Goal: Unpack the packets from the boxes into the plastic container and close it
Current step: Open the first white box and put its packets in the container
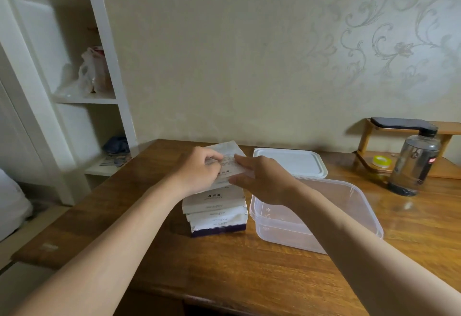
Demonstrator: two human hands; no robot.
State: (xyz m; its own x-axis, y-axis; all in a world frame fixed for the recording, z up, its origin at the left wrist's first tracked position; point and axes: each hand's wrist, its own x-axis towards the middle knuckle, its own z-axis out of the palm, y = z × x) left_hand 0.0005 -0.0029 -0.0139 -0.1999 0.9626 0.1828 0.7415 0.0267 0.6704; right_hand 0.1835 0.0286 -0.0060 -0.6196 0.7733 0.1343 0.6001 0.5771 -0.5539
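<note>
**Both hands on the top box of the stack**

Nearest, two bare forearms reach forward over the wooden table [249,273]. Just beyond them a stack of flat white boxes [216,212] stands on the table, its lowest box showing a dark purple edge. To the right, just beside the stack, sits the clear plastic container [349,205], uncovered, with no packets visible inside; the right forearm crosses over its near-left corner. Above the stack, the left hand [197,171] clasps the top box [228,158] from the left, fingers curled over its upper face. The right hand [262,178] grips the same box from the right, thumb on top and fingers at its edge. The box is tilted, its far end raised. Behind the container lies its white lid [290,163], flat on the table. Farther right stands a clear water bottle [414,163] with a black cap, in front of a small wooden rack [369,156] against the patterned wall. A white shelf unit [82,66] stands at far left.
</note>
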